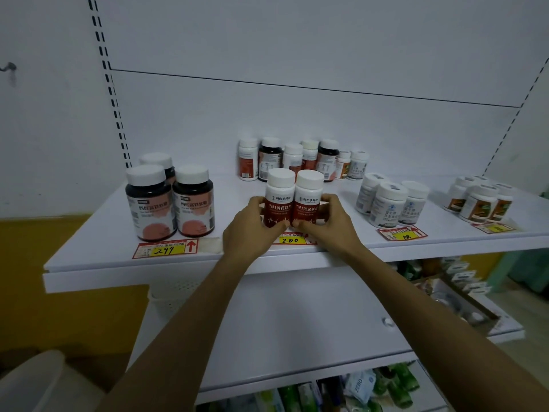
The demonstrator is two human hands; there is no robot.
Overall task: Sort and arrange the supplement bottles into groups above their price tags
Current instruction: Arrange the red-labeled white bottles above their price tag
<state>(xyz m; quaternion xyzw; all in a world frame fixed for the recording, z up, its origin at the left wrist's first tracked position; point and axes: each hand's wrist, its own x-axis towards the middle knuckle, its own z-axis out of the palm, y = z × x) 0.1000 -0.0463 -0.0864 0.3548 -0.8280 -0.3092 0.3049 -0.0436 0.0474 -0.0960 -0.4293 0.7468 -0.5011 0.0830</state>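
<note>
Two white bottles with dark red labels stand side by side on the white shelf (237,185), just above the yellow "200" price tag (290,240). My left hand (252,230) grips the left red-label bottle (278,200). My right hand (323,224) grips the right red-label bottle (308,200). Three dark bottles with pink labels (170,200) stand above the "299" tag (166,248). Three white grey-label bottles (389,203) stand above the "108" tag (402,233). Several orange-label bottles (481,202) sit above a tag at far right (494,228).
A mixed row of several bottles (300,159) stands at the back of the shelf against the white panel. Below are a bare white shelf (297,322) and green packaged goods (386,388). A box of packets (454,289) sits lower right.
</note>
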